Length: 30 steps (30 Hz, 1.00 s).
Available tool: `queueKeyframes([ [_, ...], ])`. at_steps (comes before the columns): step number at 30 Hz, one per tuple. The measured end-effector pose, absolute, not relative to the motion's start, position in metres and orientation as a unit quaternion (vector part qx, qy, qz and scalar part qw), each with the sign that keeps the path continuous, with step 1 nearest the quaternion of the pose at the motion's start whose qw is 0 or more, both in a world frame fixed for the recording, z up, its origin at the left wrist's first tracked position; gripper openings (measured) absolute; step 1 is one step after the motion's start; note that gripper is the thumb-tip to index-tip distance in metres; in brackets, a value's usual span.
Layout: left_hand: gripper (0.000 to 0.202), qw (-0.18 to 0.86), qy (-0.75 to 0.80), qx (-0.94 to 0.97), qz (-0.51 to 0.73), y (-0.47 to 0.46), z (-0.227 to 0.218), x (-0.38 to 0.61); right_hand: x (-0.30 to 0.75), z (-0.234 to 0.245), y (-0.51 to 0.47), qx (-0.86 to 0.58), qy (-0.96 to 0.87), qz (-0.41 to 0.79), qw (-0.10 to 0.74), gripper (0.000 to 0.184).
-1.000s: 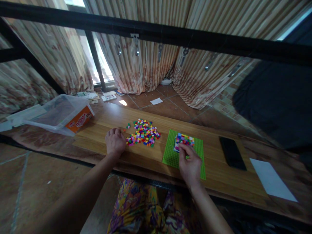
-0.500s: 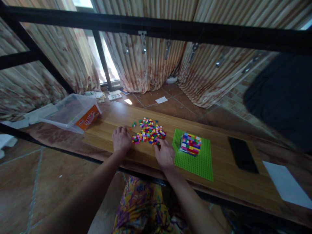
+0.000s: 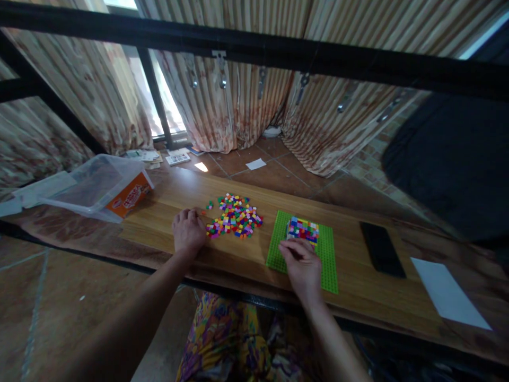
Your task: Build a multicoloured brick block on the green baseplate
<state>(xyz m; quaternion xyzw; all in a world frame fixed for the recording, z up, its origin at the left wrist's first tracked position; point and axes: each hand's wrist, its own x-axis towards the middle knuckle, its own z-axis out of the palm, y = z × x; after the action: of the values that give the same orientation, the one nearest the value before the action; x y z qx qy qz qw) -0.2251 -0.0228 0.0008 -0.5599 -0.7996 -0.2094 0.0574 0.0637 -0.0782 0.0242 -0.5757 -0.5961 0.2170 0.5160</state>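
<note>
My left hand (image 3: 187, 232) rests on the wooden table (image 3: 238, 254), fingers curled, just left of a pile of small colourful bricks (image 3: 234, 216). My right hand (image 3: 301, 264) is over the green baseplate (image 3: 329, 265), fingers pinched close to the near side of a multicoloured brick block (image 3: 303, 229) standing on the plate. What the fingers hold is too small to make out.
A clear plastic bin with an orange label (image 3: 99, 187) lies at the table's left end. A black phone (image 3: 380, 249) and a white paper sheet (image 3: 449, 293) lie to the right. A black metal bar (image 3: 278, 53) crosses overhead; curtains hang behind.
My right hand went from the block to the loose brick pile and has come back to the block on the green plate. My left hand has stayed put.
</note>
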Motion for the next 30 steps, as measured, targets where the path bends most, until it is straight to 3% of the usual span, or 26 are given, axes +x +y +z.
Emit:
queueKeyframes([
  [8,0.034,0.073,-0.795,-0.571,-0.194,-0.022,0.000,-0.227,0.122,0.022,-0.059,-0.630,-0.588,0.185,0.472,0.028],
  [17,0.034,0.066,-0.801,-0.562,-0.198,-0.022,0.000,-0.226,0.109,0.035,-0.041,-0.625,-0.678,0.073,0.380,0.031],
  [30,0.034,0.065,-0.798,-0.561,-0.211,-0.022,-0.002,-0.226,0.111,0.032,-0.037,-0.630,-0.710,0.019,0.314,0.035],
])
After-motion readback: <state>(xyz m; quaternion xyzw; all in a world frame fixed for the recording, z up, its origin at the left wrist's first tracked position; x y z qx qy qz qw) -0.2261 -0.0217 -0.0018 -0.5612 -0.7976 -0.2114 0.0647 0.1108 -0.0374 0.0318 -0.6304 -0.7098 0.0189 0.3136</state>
